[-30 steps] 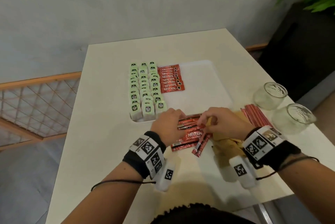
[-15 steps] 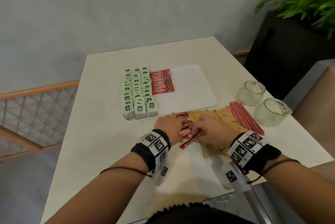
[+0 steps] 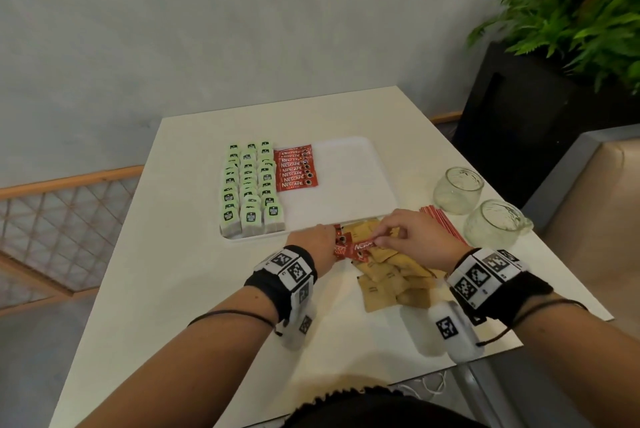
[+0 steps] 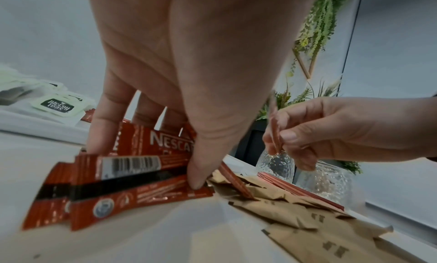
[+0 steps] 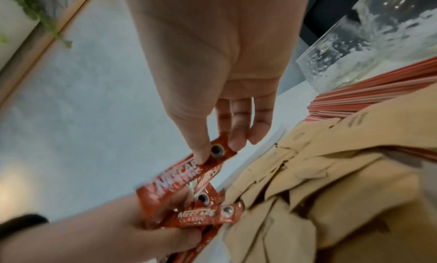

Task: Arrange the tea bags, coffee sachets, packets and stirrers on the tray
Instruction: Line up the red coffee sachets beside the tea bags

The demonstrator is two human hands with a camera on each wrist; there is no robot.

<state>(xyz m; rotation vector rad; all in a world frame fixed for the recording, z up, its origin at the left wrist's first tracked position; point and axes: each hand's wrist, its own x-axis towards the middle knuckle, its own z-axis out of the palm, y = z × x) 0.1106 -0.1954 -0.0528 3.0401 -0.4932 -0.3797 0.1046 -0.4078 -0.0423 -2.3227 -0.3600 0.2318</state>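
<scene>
L hand (image 3: pixel 317 243) grips bunch of coffee sachets (image 4: pixel 132 166); R hand (image 3: pixel 414 235) pinches one sachet (image 5: pixel 189 170) by end.

White desk (image 3: pixel 180 271), square-cornered, set against a pale wall. Directly on it: a white tray (image 3: pixel 360 181) toward the far middle, its near edge just beyond a loose pile of red coffee sachets (image 4: pixel 132 177). Brown paper packets (image 3: pixel 388 284) heaped and overlapping just right of the sachets, touching them. Red stirrers (image 3: pixel 441 221) laid side by side in a flat row beyond the packets, partly hidden, angled toward the near right corner. Two clear textured glass jars (image 3: pixel 457 189) near the right edge, close together, upright, just right of the stirrers. Bare desk surface along the left side and near edge.
</scene>
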